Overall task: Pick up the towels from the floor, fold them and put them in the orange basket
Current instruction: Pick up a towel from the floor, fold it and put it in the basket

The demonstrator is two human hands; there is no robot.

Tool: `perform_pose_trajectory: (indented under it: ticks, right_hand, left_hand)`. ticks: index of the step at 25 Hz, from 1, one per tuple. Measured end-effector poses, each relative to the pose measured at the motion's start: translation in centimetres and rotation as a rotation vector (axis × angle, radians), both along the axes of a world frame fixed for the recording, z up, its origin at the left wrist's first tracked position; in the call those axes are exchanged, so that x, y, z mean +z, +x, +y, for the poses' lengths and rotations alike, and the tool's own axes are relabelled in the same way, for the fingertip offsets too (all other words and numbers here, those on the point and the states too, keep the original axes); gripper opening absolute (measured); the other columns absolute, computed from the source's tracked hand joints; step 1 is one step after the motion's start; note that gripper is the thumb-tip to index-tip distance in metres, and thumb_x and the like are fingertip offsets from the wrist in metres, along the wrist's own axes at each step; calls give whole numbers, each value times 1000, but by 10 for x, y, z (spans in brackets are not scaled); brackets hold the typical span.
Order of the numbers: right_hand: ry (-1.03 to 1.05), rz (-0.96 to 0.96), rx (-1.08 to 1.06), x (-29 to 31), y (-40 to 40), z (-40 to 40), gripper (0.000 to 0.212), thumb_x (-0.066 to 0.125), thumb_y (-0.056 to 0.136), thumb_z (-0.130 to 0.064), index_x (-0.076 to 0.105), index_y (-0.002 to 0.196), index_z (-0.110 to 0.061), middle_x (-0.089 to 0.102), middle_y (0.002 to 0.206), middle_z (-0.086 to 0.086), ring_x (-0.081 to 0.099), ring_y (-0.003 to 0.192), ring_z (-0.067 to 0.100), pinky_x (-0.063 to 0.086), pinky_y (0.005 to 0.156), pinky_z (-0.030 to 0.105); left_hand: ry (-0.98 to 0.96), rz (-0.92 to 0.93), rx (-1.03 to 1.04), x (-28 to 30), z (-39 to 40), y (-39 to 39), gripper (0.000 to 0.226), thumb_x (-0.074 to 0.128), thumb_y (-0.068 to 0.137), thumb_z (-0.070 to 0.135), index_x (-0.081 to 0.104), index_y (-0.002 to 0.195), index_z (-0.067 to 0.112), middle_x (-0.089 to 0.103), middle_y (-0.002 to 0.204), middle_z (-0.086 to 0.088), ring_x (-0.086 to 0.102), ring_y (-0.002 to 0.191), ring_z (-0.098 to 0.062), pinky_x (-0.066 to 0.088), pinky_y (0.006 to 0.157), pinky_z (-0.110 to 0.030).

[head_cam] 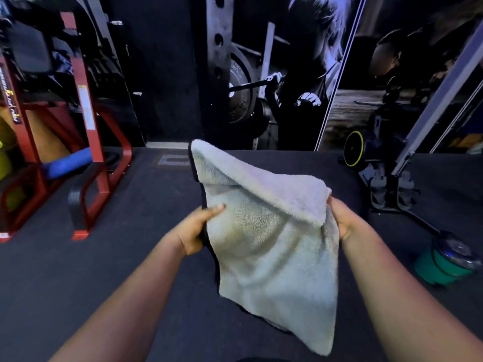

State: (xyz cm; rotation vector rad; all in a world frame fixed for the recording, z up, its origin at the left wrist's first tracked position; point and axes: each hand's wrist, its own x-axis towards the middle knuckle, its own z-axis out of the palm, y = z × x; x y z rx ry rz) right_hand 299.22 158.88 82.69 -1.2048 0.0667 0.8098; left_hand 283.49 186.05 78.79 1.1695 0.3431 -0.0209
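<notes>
At the centre of the frame a pale terry towel hangs above the dark gym floor, its top flopped over. The left hand pinches its left edge and the right hand grasps its right edge. It looks light, soft and limp; the edges and corners seem the best holds. No orange basket shows; a green tub sits at lower right, contents unclear.

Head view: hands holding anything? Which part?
Both grip the pale grey terry towel: left hand on its left edge, right hand on its right edge under the folded-over top flap.
</notes>
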Motion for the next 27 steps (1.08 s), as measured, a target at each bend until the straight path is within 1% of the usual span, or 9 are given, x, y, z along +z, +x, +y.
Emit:
perform_pose_trajectory:
  ticks: [3,5,7,12,16,18,21,23,27]
  right_hand:
    - [-50,61,-94,-19,10,-13,37,51,103,-35,71,98,-4,74,80,9,72,74,21,60,65,32]
    - [-118,82,-33,-37,9,-33,62,49,99,-61,72,119,-8,76,105,14,73,98,28,59,85,39]
    - [-277,71,136,-55,-3,-49,82,38,87,-85,76,116,-18,76,113,13,69,110,31,56,94,43]
    - [-297,-103,-10,-104,-12,-60,22,75,88,-9,69,108,-4,76,95,14,73,88,27,57,81,40]
    - [-748,-427,-83,-129,10,-71,9,71,84,-17,63,84,-13,69,85,4,65,81,24,49,70,33]
    - [-849,-517,-151,-132,13,-71,16,66,90,-25,57,94,-12,66,93,4,61,84,23,44,70,32]
    - [-394,-234,-267,-131,19,-73,24,65,96,-18,51,115,-10,62,103,8,59,84,13,45,68,28]
    - [-137,-135,-193,-138,21,-79,44,72,93,-17,45,129,-21,62,118,2,61,99,9,50,83,29]
    - [-461,-629,160,-157,19,-90,86,85,79,-7,41,148,-33,50,140,-16,48,129,2,41,109,27]
  left_hand:
    - [97,54,-13,-28,-26,3,46,79,83,23,69,122,3,72,120,-18,69,112,-33,57,91,-41]
    - [47,131,82,-29,-31,18,35,69,92,23,70,121,4,73,117,-19,72,105,-33,56,89,-41]
    - [-31,214,120,-27,-34,29,30,65,93,28,72,113,6,76,108,-18,74,93,-30,58,82,-39]
    - [229,60,-1,-50,-27,29,41,79,87,14,64,124,6,72,118,-19,69,112,-39,58,94,-50]
    - [564,140,85,-69,-29,32,47,87,75,34,69,112,11,77,107,-8,74,101,-29,59,91,-52]
    - [591,142,242,-70,-41,40,36,87,79,31,69,105,13,78,103,-6,75,94,-25,61,88,-48]
    - [587,206,396,-73,-52,50,50,84,81,38,61,117,11,71,115,-5,70,104,-25,58,94,-45]
    - [499,221,462,-78,-53,53,64,80,85,40,48,134,15,57,134,-2,61,119,-22,50,106,-43]
    - [413,95,454,-79,-52,53,68,80,82,43,48,137,20,55,138,-1,57,125,-16,47,110,-39]
